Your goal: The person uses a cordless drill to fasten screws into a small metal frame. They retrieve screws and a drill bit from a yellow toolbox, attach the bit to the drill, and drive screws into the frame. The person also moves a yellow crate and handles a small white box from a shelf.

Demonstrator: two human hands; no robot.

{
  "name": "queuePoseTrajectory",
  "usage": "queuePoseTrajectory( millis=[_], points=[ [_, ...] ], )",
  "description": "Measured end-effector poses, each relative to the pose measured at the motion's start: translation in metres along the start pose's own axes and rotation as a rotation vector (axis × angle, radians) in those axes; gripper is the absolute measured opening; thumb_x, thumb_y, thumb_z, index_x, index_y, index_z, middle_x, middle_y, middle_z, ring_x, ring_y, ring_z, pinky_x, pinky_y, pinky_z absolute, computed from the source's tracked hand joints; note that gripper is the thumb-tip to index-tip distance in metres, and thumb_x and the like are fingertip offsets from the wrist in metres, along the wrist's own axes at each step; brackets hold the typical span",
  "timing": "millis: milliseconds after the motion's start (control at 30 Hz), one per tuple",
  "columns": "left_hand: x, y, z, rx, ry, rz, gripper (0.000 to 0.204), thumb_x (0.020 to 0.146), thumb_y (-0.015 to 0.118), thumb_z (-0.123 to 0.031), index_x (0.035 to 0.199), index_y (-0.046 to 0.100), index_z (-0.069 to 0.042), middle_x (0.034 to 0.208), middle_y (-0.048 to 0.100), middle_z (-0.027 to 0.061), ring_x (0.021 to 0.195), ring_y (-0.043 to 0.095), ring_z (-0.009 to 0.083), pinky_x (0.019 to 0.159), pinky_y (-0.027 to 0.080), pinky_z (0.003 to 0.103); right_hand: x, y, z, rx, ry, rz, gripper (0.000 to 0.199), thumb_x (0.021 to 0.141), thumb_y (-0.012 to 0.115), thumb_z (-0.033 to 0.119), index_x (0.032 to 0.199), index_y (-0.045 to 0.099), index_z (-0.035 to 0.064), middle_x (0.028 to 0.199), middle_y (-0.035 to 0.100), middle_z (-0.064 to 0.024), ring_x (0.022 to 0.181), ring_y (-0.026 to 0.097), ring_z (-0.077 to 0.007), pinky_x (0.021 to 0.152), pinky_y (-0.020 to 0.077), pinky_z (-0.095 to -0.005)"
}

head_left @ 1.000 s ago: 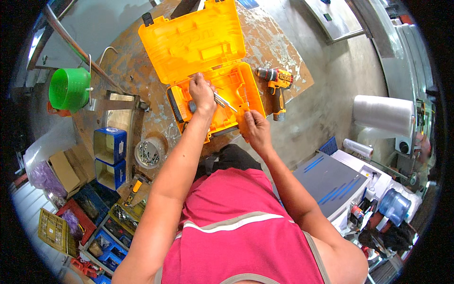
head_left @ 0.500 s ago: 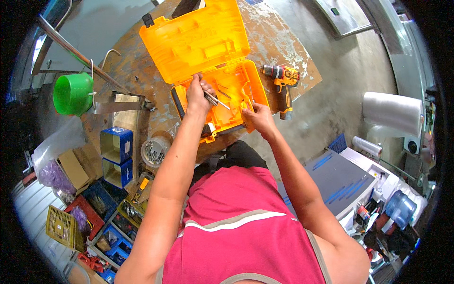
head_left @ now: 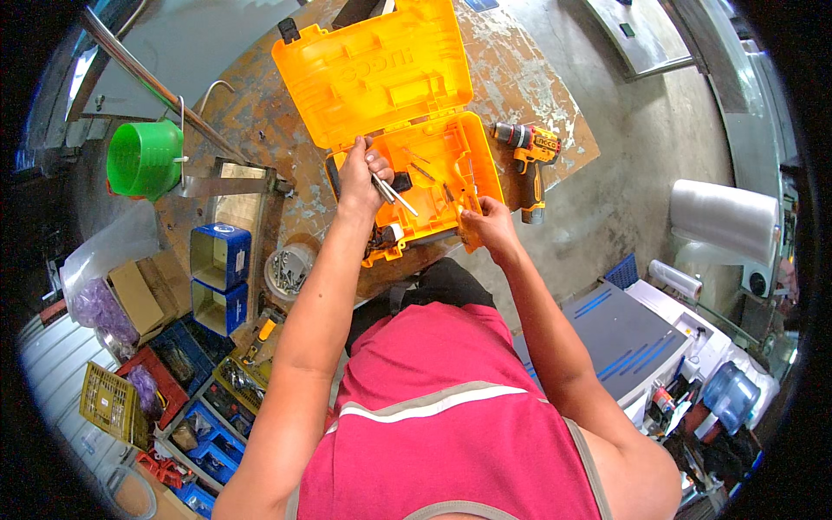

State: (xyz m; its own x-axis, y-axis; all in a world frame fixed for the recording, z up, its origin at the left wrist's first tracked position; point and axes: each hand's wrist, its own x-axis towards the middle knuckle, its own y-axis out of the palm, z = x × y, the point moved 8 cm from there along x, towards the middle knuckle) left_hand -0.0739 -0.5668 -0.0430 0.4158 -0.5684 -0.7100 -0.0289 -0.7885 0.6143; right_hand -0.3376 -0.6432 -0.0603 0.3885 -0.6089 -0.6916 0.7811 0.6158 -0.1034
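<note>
An orange-yellow plastic tool case (head_left: pixel 373 87) lies open on a worn table, its lid tipped back on the far side. My left hand (head_left: pixel 360 178) is closed around several thin metal drill bits (head_left: pixel 397 198), which point toward the near right over the case's lower half. At the case's near right corner, my right hand (head_left: pixel 492 230) pinches a small orange plastic piece (head_left: pixel 468 227); the fingers partly hide it. More thin bits (head_left: pixel 422 172) and a black part (head_left: pixel 401 182) lie inside the case. A yellow-and-black cordless drill (head_left: pixel 533 160) rests right of the case.
Left of my forearm stand a round tub of screws (head_left: pixel 289 270) and stacked blue bins (head_left: pixel 220 260). A green cup (head_left: pixel 146 160) hangs from a hook farther left. The scuffed tabletop (head_left: pixel 507 69) ends beside the drill. A grey panel with blue strips (head_left: pixel 620 334) is at right.
The view has shifted slightly, so the case and drill appear farther right. My left hand still holds the bits, and my right hand stays at the case's near right corner.
</note>
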Motion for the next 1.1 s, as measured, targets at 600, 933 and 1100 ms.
queuePoseTrajectory(
  millis=[600, 933, 1100],
  points=[
    [-0.065, 0.040, -0.002, 0.357, 0.242, 0.013, 0.021, 0.108, 0.056, -0.035, 0.104, 0.052, -0.014, 0.070, 0.040, -0.0054, 0.053, 0.039, 0.0052, 0.045, 0.037, 0.023, -0.057, 0.001, 0.025, 0.428, -0.198, 0.304, 0.025, 0.105, 0.061, 0.024, 0.121, 0.062, 0.0043, 0.104, 0.068, -0.0001, 0.095, 0.063, -0.0070, 0.083, 0.0516, -0.0254],
    [-0.085, 0.055, -0.014, 0.317, 0.242, 0.087, 0.020, 0.108, 0.056, -0.034, 0.107, 0.053, -0.014, 0.073, 0.044, -0.0049, 0.059, 0.046, 0.0059, 0.051, 0.045, 0.023, -0.092, 0.050, 0.021, 0.522, -0.048, 0.465, 0.030, 0.108, 0.056, 0.031, 0.121, 0.064, 0.0044, 0.101, 0.068, 0.0018, 0.086, 0.062, -0.0070, 0.075, 0.0500, -0.0239],
    [-0.086, 0.042, -0.014, 0.220, 0.184, 0.053, 0.020, 0.108, 0.057, -0.033, 0.107, 0.053, -0.013, 0.073, 0.045, -0.0048, 0.060, 0.046, 0.0064, 0.053, 0.046, 0.024, -0.089, 0.059, 0.024, 0.480, -0.041, 0.469, 0.031, 0.108, 0.056, 0.030, 0.122, 0.064, 0.0035, 0.100, 0.068, 0.0015, 0.087, 0.062, -0.0073, 0.077, 0.0501, -0.0244]
  ],
)
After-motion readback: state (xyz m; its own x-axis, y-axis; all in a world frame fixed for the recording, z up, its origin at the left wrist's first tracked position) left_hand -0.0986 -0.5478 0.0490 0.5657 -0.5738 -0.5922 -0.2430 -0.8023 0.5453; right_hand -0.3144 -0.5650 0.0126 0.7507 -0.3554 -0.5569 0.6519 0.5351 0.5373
